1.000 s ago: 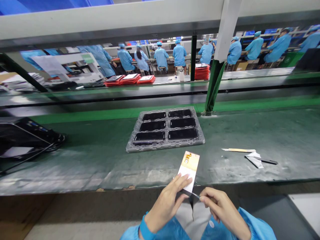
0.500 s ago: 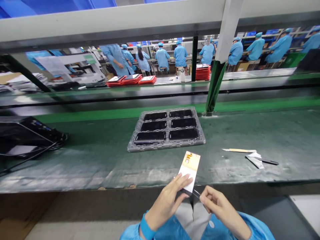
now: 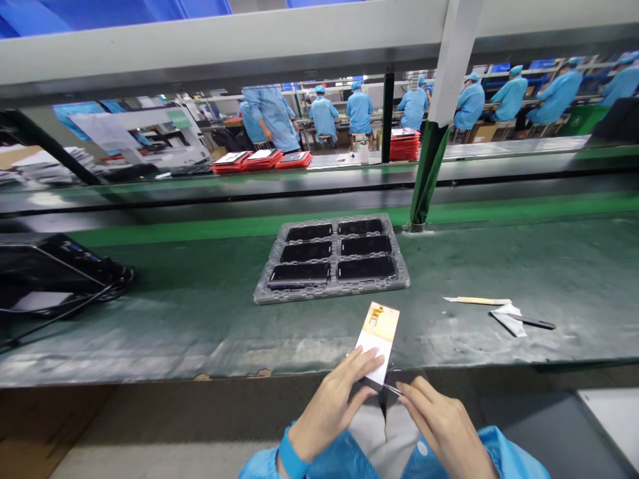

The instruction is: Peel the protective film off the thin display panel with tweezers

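My left hand [image 3: 338,402] holds a phone screen [image 3: 378,338] over the table's front edge, fingers across its face and thumb beneath. Its upward face is white and pale orange, with a small gold patch near the far end and a dark rim at the near end. Pinched in my right hand [image 3: 436,416] are thin metal tweezers [image 3: 392,388], their tip at the near right corner of the screen. Whether the tip grips anything is too small to see. Beyond my hands, a clear plastic tray [image 3: 333,288] carries several dark phone screens [image 3: 367,267].
On the right of the green table [image 3: 200,313] lie a pale-handled knife [image 3: 482,301] and a black tool [image 3: 534,322] on a white wipe [image 3: 506,311]. A black device [image 3: 44,266] with cables stands left. A post [image 3: 430,166] rises behind the tray. Several co-workers sit beyond.
My right hand has turned and shifted slightly, and the tweezers lie at a flatter angle. My left hand and the phone screen stay put. A standing co-worker has moved right.
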The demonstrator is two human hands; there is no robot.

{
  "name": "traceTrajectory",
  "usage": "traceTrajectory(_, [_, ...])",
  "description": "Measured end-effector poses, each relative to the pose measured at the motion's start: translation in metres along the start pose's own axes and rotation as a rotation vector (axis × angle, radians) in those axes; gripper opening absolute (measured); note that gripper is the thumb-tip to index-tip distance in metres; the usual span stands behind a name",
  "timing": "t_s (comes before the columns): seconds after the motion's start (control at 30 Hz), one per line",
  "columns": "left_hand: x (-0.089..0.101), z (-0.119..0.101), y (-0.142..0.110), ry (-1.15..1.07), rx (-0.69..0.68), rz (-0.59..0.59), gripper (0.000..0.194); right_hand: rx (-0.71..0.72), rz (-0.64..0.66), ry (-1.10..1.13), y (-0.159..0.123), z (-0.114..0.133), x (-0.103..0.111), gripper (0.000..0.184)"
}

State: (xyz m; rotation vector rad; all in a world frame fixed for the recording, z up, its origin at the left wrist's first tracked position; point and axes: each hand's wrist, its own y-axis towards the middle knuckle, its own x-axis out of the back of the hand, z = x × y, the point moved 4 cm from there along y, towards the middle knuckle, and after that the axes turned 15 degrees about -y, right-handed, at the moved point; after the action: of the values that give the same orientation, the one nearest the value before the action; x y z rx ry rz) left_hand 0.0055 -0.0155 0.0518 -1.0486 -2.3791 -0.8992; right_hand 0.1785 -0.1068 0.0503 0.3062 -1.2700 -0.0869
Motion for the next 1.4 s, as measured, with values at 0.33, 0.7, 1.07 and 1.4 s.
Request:
traceTrajectory(0.33, [0.0,0.001,0.0,-0.004,-0.001,0.008,0.059,-0.381,0.294,0.741,0.01,-0.008,-0.014,0.054])
traceTrajectory(0.7, [0.0,0.003,-0.001,-0.005,-0.002,0.013,0.058,-0.539,0.445,1.127,0.006,-0.014,-0.033,0.06])
traceTrajectory(1.07, [-0.005,-0.012,0.009,0.103,-0.135,-0.061,0.028,-0.242,0.01,0.381,-0.004,-0.015,0.002,0.022])
traceTrajectory(1.4, [-0.02,-0.021,0.022,0.257,-0.15,-0.129,0.019,-0.294,-0.159,0.329,-0.007,-0.02,0.009,0.02])
